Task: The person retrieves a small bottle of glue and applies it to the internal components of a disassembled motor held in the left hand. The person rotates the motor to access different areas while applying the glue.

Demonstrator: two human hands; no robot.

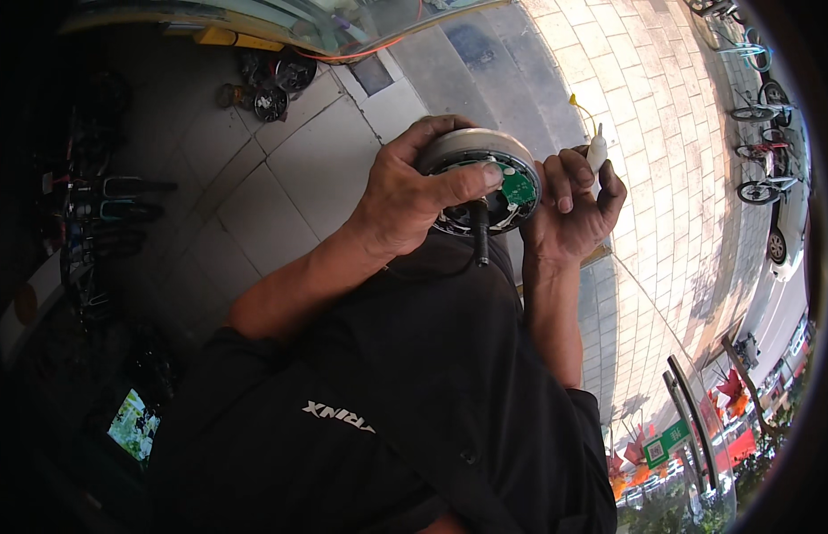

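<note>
a round hub (476, 140) is held mid-scene by the left hand (407, 189), curled around its left rim with the thumb over a green circuit board (521, 185). just to the right, a white nozzle bottle (597, 153) is held in the half-curled fingers of the right hand (569, 214).

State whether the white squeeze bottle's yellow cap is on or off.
Off: on the white squeeze bottle, the nozzle is bare; the yellow cap stands aside on its strap.
</note>
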